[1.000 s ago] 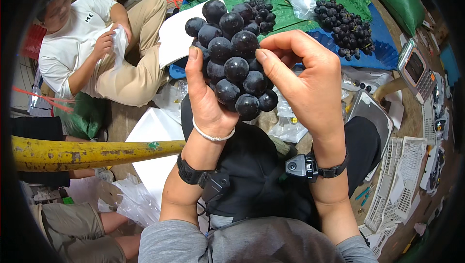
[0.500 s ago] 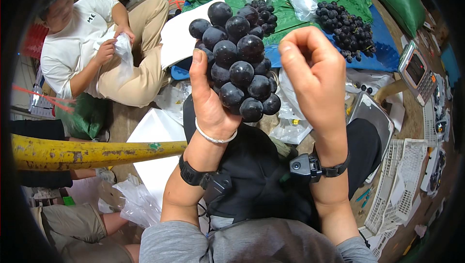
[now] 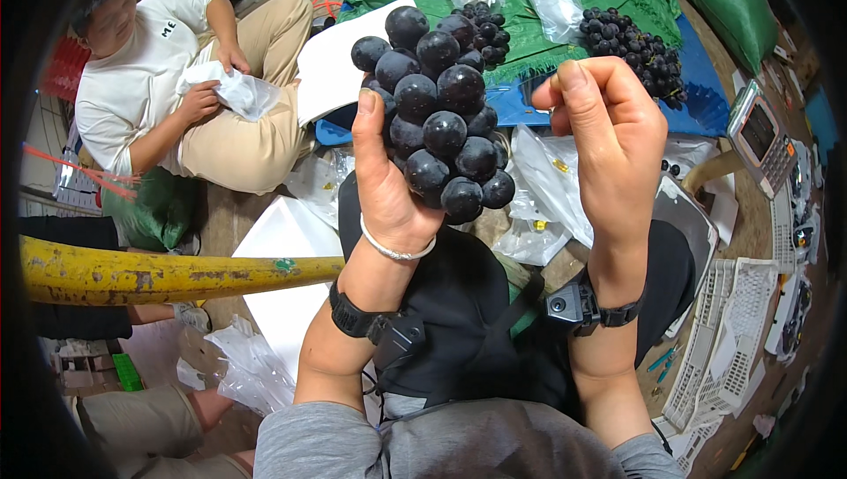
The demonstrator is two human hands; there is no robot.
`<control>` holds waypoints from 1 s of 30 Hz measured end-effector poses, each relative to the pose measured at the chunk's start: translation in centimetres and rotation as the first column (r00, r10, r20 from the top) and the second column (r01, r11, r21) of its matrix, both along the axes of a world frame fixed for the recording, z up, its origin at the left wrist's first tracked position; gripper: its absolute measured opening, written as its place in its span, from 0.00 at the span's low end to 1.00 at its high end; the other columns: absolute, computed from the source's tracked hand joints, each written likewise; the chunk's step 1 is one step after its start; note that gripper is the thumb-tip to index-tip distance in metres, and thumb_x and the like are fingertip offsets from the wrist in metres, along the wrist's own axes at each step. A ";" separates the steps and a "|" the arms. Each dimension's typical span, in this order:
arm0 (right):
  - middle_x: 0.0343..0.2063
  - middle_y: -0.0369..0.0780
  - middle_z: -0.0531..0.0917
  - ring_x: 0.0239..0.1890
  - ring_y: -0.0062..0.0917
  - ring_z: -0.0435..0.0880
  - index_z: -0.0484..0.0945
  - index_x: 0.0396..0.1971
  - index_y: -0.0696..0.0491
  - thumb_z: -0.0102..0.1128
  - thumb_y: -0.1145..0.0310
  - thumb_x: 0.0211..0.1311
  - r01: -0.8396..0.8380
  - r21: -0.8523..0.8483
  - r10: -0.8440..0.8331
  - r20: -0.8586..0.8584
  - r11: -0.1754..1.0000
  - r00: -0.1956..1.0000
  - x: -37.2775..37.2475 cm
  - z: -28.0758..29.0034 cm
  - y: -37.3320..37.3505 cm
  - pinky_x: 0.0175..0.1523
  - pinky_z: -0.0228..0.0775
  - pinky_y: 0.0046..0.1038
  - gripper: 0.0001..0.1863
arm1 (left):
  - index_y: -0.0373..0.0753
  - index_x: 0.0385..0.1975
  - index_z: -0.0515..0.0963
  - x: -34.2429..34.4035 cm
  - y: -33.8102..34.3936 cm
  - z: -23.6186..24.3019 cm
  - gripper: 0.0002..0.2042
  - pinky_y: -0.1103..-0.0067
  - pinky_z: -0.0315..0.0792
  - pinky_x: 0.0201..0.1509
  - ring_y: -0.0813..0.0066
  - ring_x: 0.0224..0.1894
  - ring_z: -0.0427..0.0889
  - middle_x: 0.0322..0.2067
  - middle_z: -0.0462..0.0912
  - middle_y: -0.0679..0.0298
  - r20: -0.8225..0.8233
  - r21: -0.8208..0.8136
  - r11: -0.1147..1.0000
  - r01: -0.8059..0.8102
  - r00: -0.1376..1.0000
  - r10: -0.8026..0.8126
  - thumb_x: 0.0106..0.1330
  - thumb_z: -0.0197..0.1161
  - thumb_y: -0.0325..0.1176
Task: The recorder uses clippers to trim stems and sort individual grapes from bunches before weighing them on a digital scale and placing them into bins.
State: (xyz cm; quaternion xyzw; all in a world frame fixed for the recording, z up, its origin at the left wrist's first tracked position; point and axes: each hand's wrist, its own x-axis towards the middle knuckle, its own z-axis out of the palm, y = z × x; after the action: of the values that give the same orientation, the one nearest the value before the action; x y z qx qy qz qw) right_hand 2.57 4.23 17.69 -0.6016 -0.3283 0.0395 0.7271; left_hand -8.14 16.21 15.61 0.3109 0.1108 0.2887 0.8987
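Note:
A bunch of dark purple-black grapes (image 3: 445,133) hangs upright before me, large and round. My left hand (image 3: 388,192) is closed round its lower left side, with the thumb pointing up along the fruit; the other fingers are hidden behind the bunch. To the right and apart from the grapes is my right hand (image 3: 613,148), its thumb pressed to the bent forefinger in a pinch. Whatever sits between those fingertips, if anything, is too small to make out. Beyond my hands, another grape bunch (image 3: 488,33) and a larger pile of grapes (image 3: 635,47) lie on green and blue sheeting (image 3: 543,64).
A co-worker (image 3: 168,82) sits at the far left, holding a clear plastic bag (image 3: 238,91). A yellow pole (image 3: 176,274) reaches in from the left. At right stand a scale with a display (image 3: 760,133) and white plastic crates (image 3: 719,347). Clear bags (image 3: 551,179) lie ahead.
My right hand has moved right, away from the bunch, still pinched. The left hand and grapes stay nearly in place. The co-worker's hands and bag have shifted lower.

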 end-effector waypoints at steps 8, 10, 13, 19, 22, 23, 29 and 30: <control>0.27 0.33 0.80 0.26 0.10 0.74 0.79 0.30 0.60 0.61 0.76 0.59 0.063 -0.027 -0.063 -0.006 0.998 0.998 0.0 1.2 -1.0 0.31 0.65 0.14 0.03 | 0.37 0.56 0.67 0.2 0.1 -0.2 0.32 0.64 0.75 0.52 0.57 0.47 0.79 0.48 0.77 0.54 0.005 -0.007 1.000 0.018 1.000 -0.018 0.64 0.47 0.59; 0.26 0.34 0.80 0.27 0.14 0.76 0.80 0.29 0.59 0.62 0.78 0.55 0.076 0.054 -0.082 0.121 0.996 0.989 0.7 1.2 -0.1 0.32 0.66 0.16 0.02 | 0.38 0.56 0.67 0.3 -0.2 -0.1 0.31 0.65 0.75 0.53 0.60 0.48 0.79 0.49 0.77 0.55 -0.005 0.013 1.000 -0.025 1.000 0.025 0.65 0.47 0.59; 0.25 0.35 0.77 0.30 0.19 0.74 0.80 0.34 0.58 0.65 0.78 0.49 0.048 -0.105 0.034 0.660 0.993 0.751 1.4 3.4 0.5 0.36 0.66 0.19 0.10 | 0.39 0.55 0.68 0.4 -0.2 -0.1 0.28 0.67 0.74 0.54 0.64 0.48 0.79 0.49 0.77 0.58 0.007 0.001 1.000 -0.012 1.000 0.012 0.66 0.47 0.57; 0.23 0.38 0.72 0.30 0.32 0.72 0.79 0.28 0.55 0.68 0.77 0.38 0.105 -0.342 0.261 0.852 0.934 0.454 1.3 5.5 2.0 0.35 0.66 0.30 0.12 | 0.42 0.57 0.62 0.3 0.1 -0.4 0.22 0.75 0.77 0.49 0.72 0.47 0.77 0.46 0.74 0.62 0.068 -0.025 1.000 -0.014 0.998 0.015 0.68 0.50 0.45; 0.24 0.38 0.71 0.32 0.33 0.71 0.77 0.25 0.56 0.68 0.76 0.38 0.138 -0.408 0.324 0.854 0.902 0.407 0.7 6.0 2.4 0.36 0.66 0.31 0.11 | 0.41 0.58 0.60 0.2 0.3 -0.7 0.22 0.75 0.75 0.50 0.73 0.47 0.77 0.47 0.73 0.62 0.068 -0.022 0.999 -0.032 0.997 0.034 0.68 0.52 0.42; 0.24 0.38 0.71 0.32 0.33 0.71 0.77 0.25 0.56 0.68 0.76 0.38 0.134 -0.410 0.328 0.854 0.902 0.405 0.6 6.0 2.5 0.36 0.66 0.31 0.11 | 0.41 0.59 0.60 0.2 0.3 -0.9 0.22 0.75 0.75 0.51 0.73 0.48 0.76 0.48 0.73 0.62 0.067 -0.030 0.999 -0.020 0.997 0.022 0.68 0.52 0.42; 0.23 0.39 0.71 0.32 0.34 0.71 0.75 0.21 0.57 0.67 0.77 0.38 0.192 -0.416 0.348 0.886 0.889 0.308 0.1 6.2 3.0 0.37 0.68 0.32 0.09 | 0.41 0.59 0.59 0.3 0.1 -0.6 0.23 0.76 0.73 0.52 0.73 0.49 0.75 0.48 0.72 0.62 0.073 -0.030 0.999 -0.022 0.997 0.024 0.67 0.54 0.41; 0.23 0.39 0.71 0.32 0.34 0.71 0.75 0.21 0.57 0.66 0.77 0.38 0.193 -0.421 0.355 0.885 0.886 0.302 0.2 6.1 3.1 0.37 0.68 0.32 0.09 | 0.41 0.59 0.59 0.3 0.2 -0.6 0.23 0.76 0.73 0.53 0.73 0.49 0.75 0.48 0.72 0.62 0.072 -0.026 0.999 -0.021 0.997 0.023 0.67 0.54 0.41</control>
State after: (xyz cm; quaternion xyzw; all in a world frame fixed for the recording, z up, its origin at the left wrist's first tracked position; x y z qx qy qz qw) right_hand 2.76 7.37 23.75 -0.6400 -0.7038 -0.2089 0.2267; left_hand -7.82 16.42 14.96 0.2879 0.0854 0.3083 0.9026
